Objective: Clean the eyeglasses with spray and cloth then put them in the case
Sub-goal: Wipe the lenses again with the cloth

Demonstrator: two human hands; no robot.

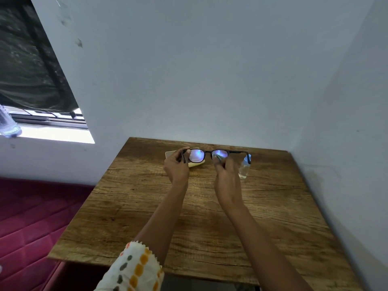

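Observation:
I hold black-framed eyeglasses point(206, 153) up above the wooden table point(189, 217), temples unfolded. My left hand point(176, 164) pinches the left hinge and temple. My right hand point(225, 171) pinches a small pale cloth point(217, 157) against the right lens. A cream-coloured case point(196, 164) lies on the table behind my left hand, mostly hidden by it. A small clear spray bottle point(244, 170) stands just right of my right hand, its top behind the right temple tip.
The table sits in a corner, with white walls behind it and to its right. A red quilted mattress point(31, 217) lies to the left. A window point(31, 80) with a plastic bottle point(7, 124) on its sill is at upper left.

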